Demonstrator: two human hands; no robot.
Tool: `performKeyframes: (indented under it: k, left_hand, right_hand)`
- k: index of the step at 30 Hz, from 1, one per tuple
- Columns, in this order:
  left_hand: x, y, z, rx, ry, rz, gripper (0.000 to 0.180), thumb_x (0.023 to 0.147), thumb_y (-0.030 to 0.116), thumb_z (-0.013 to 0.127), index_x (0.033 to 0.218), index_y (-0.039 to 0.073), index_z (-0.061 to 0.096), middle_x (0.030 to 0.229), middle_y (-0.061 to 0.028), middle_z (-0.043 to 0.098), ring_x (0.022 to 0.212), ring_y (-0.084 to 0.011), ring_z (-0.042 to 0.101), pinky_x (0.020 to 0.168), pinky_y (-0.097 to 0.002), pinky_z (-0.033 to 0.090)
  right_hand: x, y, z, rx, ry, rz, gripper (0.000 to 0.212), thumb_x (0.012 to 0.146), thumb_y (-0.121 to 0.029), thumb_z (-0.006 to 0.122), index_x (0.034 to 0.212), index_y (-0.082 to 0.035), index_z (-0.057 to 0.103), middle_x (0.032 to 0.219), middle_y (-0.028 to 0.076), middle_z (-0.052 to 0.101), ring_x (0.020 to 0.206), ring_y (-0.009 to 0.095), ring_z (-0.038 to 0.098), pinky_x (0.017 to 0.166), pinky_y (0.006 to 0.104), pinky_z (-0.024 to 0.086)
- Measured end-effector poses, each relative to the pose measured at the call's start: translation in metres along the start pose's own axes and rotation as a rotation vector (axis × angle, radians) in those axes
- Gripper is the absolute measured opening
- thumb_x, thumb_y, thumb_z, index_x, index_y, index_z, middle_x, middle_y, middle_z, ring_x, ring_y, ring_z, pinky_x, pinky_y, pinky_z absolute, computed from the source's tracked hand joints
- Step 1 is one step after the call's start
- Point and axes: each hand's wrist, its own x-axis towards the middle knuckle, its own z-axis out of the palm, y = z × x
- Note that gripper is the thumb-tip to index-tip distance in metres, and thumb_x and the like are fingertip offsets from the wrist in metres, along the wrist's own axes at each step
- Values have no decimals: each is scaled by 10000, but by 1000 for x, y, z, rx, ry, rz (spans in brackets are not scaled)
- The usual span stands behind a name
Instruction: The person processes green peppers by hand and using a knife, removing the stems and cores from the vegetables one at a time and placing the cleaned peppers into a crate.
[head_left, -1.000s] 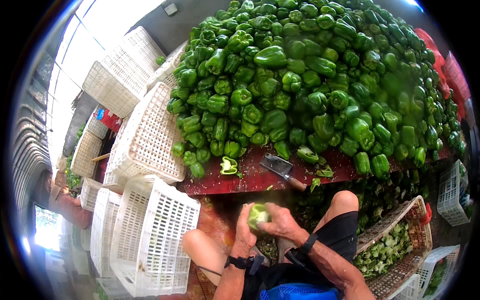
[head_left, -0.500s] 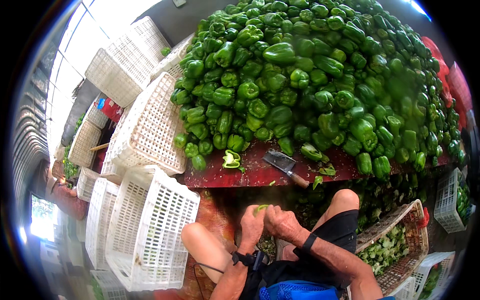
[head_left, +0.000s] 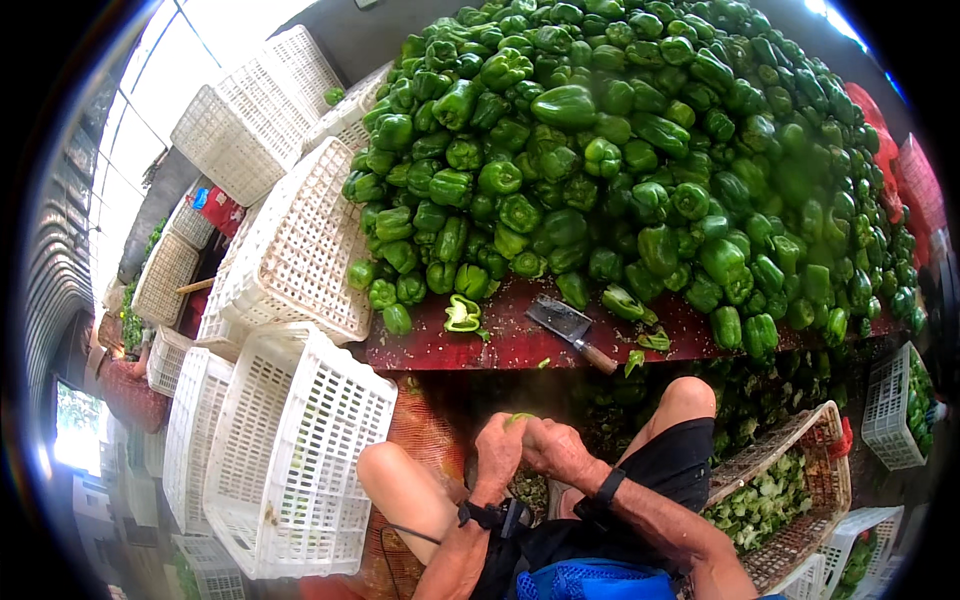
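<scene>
Black shorts (head_left: 690,452), loose-looking, ending above bare knees. Bare forearms too. There's a black strap (head_left: 478,513) on the left wrist with a small boxy black gadget (head_left: 513,517) on it, plus a plain dark band (head_left: 609,486) on the right one. Bright blue fabric (head_left: 600,582) at the lap, kinda mesh in spots, and a thin dark cable (head_left: 408,533) by the left leg.

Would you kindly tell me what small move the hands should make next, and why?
Probably ease the right hand slightly away from the left hand to check the green pepper: their grip leaves only an edge showing.
</scene>
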Motion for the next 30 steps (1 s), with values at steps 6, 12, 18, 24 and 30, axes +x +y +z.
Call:
performKeyframes:
  k: [6, 12, 18, 24, 30]
  left_hand:
    - [-1, 11, 0, 51, -40, 45, 306, 903, 267, 616, 977, -26, 664, 878, -224, 690, 808, -326, 670, 748, -395, 514]
    - [0, -8, -8, -110, -87, -34, 292, 908, 247, 592, 990, -23, 670, 863, -210, 688, 798, -288, 675, 733, -376, 514]
    - [-6, 6, -2, -27, -67, 155, 258, 913, 242, 599, 977, -2, 654, 867, -230, 669, 805, -346, 672, 714, -397, 517]
    - [-11, 16, 0, 43, -39, 222, 208, 921, 213, 604, 964, 12, 639, 868, -245, 651, 814, -388, 656, 701, -413, 517]
    - [-8, 17, -8, -128, -28, 118, 202, 934, 188, 587, 949, -4, 647, 824, -127, 668, 737, -195, 639, 669, -320, 502]
  right_hand:
    - [-2, -3, 1, -13, 106, 42, 290, 788, -233, 700, 952, -32, 571, 801, 225, 636, 758, 420, 635, 662, 467, 527]
    - [-6, -3, 0, 153, 207, 103, 294, 784, -258, 687, 885, -19, 547, 804, 224, 626, 735, 411, 632, 649, 486, 499]
    - [-6, -12, -6, 160, 228, 185, 289, 801, -221, 678, 880, 15, 530, 790, 260, 635, 735, 444, 634, 632, 493, 497]
    - [-4, -9, -1, 177, 231, 253, 289, 817, -230, 675, 884, 16, 539, 772, 275, 634, 719, 457, 634, 611, 492, 501]
    - [-10, -11, -6, 424, 246, 292, 256, 826, -162, 647, 983, 26, 573, 742, 232, 643, 660, 324, 677, 603, 424, 525]
